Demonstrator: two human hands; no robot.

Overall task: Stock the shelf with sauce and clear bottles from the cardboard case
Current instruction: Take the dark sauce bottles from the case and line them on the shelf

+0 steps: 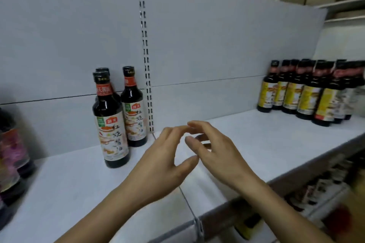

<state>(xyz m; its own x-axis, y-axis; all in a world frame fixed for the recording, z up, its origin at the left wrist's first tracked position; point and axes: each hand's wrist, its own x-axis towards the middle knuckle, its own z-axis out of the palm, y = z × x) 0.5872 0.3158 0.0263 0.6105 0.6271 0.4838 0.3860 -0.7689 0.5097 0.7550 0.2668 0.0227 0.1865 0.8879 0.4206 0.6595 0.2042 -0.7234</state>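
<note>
Three dark sauce bottles with white and orange labels stand together on the white shelf (69, 179): a front one (111, 124), one to its right (134, 108) and one behind (102, 70), mostly hidden. My left hand (162, 163) and my right hand (213, 152) hover above the middle of the shelf, just right of those bottles. Both hands hold nothing, fingers spread and curved, fingertips nearly touching each other. The cardboard case is not in view.
A row of several dark bottles with yellow labels (308, 92) stands at the shelf's right end. Blurred dark bottles with purple labels (11, 156) sit at the left edge. A lower shelf with goods (316, 189) shows at the bottom right. A slotted upright (146, 55) divides the back panel.
</note>
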